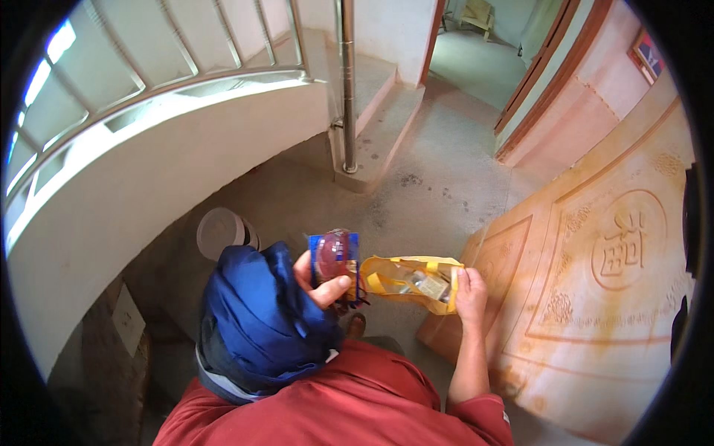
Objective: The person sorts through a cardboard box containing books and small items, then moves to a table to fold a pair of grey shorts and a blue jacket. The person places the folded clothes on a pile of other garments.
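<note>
Between its thumb and fingers my left hand (329, 287) holds a blue card package with a clear reddish plastic blister (333, 253); dark red strands hang at its lower end. Over my left forearm lies a bundle of dark blue fabric (262, 312), perhaps a garment. My right hand (471, 292) grips the right rim of a yellow bag (404, 301), whose mouth gapes upward. Inside the bag lie a small box or packet with writing (434, 287) and other small items, partly hidden. The package is just left of the bag.
A carved wooden door (546, 312) stands close on the right. Stairs (379, 122) with a metal post (348, 100) are ahead, and a curved wall with a railing (184, 106) runs along the left. A white bucket (220, 233) stands under the stairs. A doorway opens beyond.
</note>
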`<state>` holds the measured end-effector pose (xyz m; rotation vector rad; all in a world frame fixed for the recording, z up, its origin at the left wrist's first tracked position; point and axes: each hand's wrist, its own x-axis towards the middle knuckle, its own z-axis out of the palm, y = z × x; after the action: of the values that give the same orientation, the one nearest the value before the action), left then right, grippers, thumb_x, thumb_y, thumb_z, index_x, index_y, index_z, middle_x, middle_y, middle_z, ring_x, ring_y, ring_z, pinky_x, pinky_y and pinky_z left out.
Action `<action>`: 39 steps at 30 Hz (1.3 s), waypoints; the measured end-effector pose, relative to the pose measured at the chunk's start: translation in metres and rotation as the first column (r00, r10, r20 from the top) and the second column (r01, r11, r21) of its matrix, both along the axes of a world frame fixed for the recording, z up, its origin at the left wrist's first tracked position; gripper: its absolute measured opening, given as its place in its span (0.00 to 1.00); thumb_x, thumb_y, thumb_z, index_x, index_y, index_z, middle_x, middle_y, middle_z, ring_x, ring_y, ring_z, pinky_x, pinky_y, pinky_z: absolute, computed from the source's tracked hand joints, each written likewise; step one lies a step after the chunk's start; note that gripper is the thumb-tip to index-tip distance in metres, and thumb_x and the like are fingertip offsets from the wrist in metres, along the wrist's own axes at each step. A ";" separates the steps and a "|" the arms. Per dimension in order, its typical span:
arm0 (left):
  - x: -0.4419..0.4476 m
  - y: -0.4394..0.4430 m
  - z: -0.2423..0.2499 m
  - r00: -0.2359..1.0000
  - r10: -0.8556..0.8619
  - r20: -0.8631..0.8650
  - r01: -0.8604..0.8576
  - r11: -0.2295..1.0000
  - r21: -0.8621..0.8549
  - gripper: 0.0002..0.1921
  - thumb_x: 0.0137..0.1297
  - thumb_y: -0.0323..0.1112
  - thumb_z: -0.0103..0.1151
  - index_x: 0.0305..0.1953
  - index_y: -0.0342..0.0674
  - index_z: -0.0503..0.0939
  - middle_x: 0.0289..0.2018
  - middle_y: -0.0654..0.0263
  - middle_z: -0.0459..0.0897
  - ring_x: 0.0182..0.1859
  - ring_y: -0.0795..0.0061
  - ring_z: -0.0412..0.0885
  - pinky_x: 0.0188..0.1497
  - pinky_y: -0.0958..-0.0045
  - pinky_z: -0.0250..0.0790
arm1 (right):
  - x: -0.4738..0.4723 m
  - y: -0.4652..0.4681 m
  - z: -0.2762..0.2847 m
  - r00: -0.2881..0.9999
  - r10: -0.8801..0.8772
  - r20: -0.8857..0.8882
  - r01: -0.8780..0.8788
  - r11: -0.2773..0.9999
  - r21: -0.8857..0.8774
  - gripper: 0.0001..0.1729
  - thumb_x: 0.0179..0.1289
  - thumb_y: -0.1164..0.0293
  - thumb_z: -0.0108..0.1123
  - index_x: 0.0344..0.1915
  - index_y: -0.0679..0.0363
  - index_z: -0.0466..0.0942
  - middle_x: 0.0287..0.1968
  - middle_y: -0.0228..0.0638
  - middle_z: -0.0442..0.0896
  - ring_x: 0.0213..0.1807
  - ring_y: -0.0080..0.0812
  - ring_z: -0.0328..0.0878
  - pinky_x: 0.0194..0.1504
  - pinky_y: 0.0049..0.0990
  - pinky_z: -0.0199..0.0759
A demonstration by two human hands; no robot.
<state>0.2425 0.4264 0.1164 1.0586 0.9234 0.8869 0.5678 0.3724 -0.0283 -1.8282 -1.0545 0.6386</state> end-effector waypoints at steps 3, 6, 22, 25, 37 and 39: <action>0.060 0.049 -0.015 0.998 -0.058 -0.010 0.059 0.995 0.085 0.19 0.69 0.40 0.65 0.54 0.37 0.74 0.42 0.63 0.85 0.41 0.71 0.84 0.49 0.66 0.77 | 0.046 0.027 0.003 0.997 -0.079 0.021 0.080 0.996 -0.026 0.16 0.77 0.62 0.56 0.39 0.66 0.79 0.27 0.42 0.80 0.30 0.27 0.73 0.37 0.33 0.73; 0.111 0.112 -0.036 0.971 -0.208 0.115 0.204 0.978 0.042 0.19 0.68 0.34 0.64 0.56 0.35 0.74 0.40 0.61 0.86 0.40 0.69 0.86 0.46 0.66 0.80 | 0.090 0.066 -0.006 0.980 -0.181 0.085 0.184 0.982 -0.034 0.16 0.76 0.62 0.57 0.40 0.66 0.80 0.29 0.47 0.82 0.30 0.30 0.76 0.38 0.34 0.74; 0.327 0.316 -0.030 0.803 -0.595 0.039 0.594 0.804 0.032 0.32 0.64 0.48 0.70 0.61 0.33 0.72 0.48 0.61 0.84 0.48 0.69 0.83 0.53 0.66 0.77 | 0.233 0.172 -0.053 0.830 -0.555 0.058 0.558 0.824 -0.095 0.15 0.75 0.64 0.57 0.37 0.66 0.79 0.30 0.46 0.82 0.33 0.32 0.79 0.39 0.36 0.74; 0.325 0.323 -0.031 0.758 -0.653 0.009 0.652 0.756 -0.051 0.32 0.64 0.49 0.67 0.61 0.36 0.70 0.46 0.61 0.83 0.49 0.66 0.84 0.54 0.62 0.78 | 0.227 0.176 -0.082 0.798 -0.585 0.145 0.600 0.793 -0.101 0.16 0.74 0.62 0.58 0.38 0.65 0.79 0.33 0.52 0.83 0.37 0.46 0.82 0.40 0.41 0.74; 0.325 0.342 -0.019 0.423 -0.906 0.029 0.851 0.407 0.332 0.27 0.68 0.32 0.58 0.68 0.39 0.67 0.52 0.63 0.79 0.52 0.70 0.81 0.55 0.63 0.78 | 0.195 0.150 -0.055 0.598 -0.801 0.027 0.786 0.579 -0.218 0.20 0.71 0.55 0.58 0.37 0.63 0.82 0.39 0.55 0.84 0.45 0.60 0.81 0.45 0.48 0.74; 0.325 0.342 -0.012 0.450 -0.889 -0.088 0.880 0.424 0.215 0.27 0.68 0.31 0.59 0.68 0.39 0.67 0.54 0.63 0.79 0.51 0.70 0.82 0.56 0.64 0.77 | 0.181 0.148 -0.057 0.576 -0.810 0.110 0.808 0.543 -0.230 0.20 0.71 0.55 0.58 0.37 0.63 0.82 0.38 0.55 0.84 0.44 0.60 0.81 0.45 0.48 0.75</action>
<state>0.5678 0.7688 0.1041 1.5024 0.0899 0.0783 0.7485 0.5208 -0.0856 -2.2614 0.0030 0.1938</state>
